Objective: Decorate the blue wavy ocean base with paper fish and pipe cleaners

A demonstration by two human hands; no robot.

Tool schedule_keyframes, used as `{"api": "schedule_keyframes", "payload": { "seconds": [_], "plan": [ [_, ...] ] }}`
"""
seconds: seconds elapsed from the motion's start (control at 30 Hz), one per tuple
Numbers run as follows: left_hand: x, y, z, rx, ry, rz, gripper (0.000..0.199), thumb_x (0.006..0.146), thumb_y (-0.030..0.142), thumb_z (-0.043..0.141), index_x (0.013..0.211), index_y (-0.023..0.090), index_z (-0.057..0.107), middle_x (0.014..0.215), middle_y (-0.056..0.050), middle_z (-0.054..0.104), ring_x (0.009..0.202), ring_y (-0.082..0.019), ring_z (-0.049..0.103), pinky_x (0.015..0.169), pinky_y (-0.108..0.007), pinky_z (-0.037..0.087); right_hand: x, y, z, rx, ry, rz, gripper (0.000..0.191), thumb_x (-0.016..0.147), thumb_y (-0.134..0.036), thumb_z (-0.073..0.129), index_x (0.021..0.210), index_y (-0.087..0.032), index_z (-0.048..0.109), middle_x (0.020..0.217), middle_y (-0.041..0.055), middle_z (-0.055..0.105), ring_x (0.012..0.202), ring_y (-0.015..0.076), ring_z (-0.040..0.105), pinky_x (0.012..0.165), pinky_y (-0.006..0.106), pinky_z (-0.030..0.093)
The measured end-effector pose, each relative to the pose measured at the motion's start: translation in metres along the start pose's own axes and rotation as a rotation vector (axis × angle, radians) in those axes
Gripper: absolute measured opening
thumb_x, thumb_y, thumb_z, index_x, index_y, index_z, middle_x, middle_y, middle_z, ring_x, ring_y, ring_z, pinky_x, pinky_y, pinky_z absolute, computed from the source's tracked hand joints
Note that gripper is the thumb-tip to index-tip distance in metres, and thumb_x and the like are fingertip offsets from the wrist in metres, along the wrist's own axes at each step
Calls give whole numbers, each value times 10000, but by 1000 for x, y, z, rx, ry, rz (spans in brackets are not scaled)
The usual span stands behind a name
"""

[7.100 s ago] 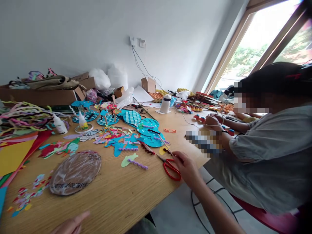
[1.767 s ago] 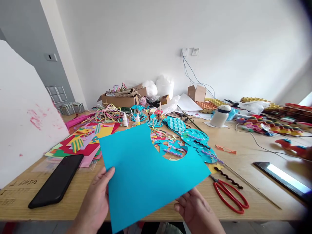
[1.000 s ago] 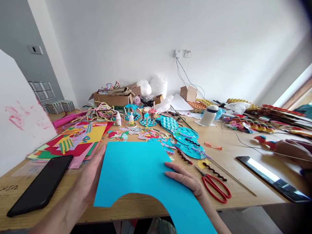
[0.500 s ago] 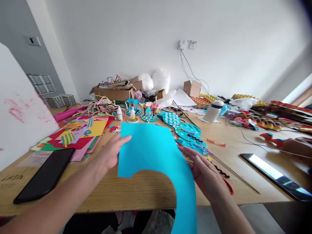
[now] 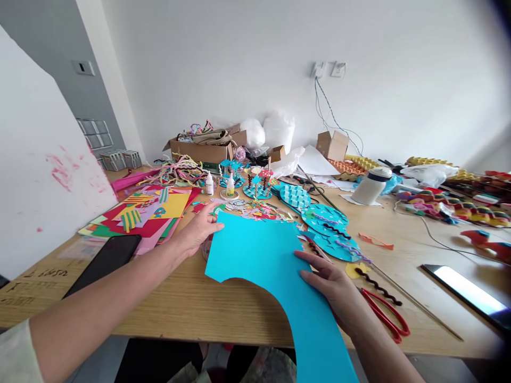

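A sheet of bright blue paper [image 5: 255,244] with a large curved piece cut out of its near edge is held over the front of the table. My left hand [image 5: 199,229] grips its left edge, thumb on top and fingers behind. On the right side, my right hand [image 5: 329,284] lies with fingers on the sheet's upper face; its thumb and the underside are partly hidden. The sheet's long right strip hangs past the table edge. Beside my right wrist lie red-handled scissors [image 5: 385,316], their blades partly covered. A dark wavy pipe cleaner [image 5: 379,287] is close by.
Stacked coloured paper [image 5: 159,210] and a black phone [image 5: 106,263] lie left. Glue bottles [image 5: 230,185], paper scraps [image 5: 261,209] and decorated blue discs [image 5: 325,215] are beyond the sheet. To the right are a thin stick [image 5: 415,303], a tablet-like device [image 5: 467,292] and a white bottle [image 5: 371,186].
The view has swung left, so the table's things appear farther right. The blue sheet is lower and tilted flatter, and my right hand has moved onto its upper face. More of the scissors shows.
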State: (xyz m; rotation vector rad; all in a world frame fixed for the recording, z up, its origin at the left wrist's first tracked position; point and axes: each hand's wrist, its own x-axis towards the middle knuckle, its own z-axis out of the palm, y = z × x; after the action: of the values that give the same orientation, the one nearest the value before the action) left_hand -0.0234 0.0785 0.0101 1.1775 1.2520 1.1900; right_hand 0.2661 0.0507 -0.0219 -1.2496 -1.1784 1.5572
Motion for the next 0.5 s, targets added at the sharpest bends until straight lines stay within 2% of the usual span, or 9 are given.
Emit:
{"api": "schedule_keyframes", "payload": {
  "seconds": [0.1, 0.2, 0.37, 0.5],
  "plan": [
    [-5, -15, -11, 99, 21, -30, 591, 612, 252, 654, 1175, 178, 487, 776, -3, 596, 651, -148, 560, 558, -247, 410, 9, 9, 5, -31, -17, 3, 555, 596, -386, 733, 1117, -243, 604, 1001, 43, 652, 729, 199, 638, 635, 312, 523],
    [-7, -28, -20, 201, 57, -32, 416, 590, 266, 641, 985, 145, 598, 777, -12, 587, 706, -163, 551, 603, -260, 407, 16, 14, 11, -83, -25, 4, 584, 582, -409, 728, 1123, -234, 593, 939, 35, 658, 707, 190, 630, 604, 297, 515],
    [-4, -44, -32, 334, 77, -8, 424, 581, 310, 629, 973, 149, 614, 838, -35, 614, 774, -195, 557, 681, -291, 419, 21, 13, 20, -101, -55, 53, 656, 540, -416, 746, 1136, -205, 573, 815, 19, 659, 652, 185, 620, 581, 300, 503],
    [-4, -55, -38, 414, 85, -21, 438, 592, 331, 615, 997, 165, 622, 690, 0, 602, 645, -183, 561, 627, -295, 427, 22, 7, 22, -88, -80, 83, 658, 551, -413, 746, 1149, -210, 560, 809, 14, 665, 684, 201, 631, 615, 326, 513]
  ]
}}
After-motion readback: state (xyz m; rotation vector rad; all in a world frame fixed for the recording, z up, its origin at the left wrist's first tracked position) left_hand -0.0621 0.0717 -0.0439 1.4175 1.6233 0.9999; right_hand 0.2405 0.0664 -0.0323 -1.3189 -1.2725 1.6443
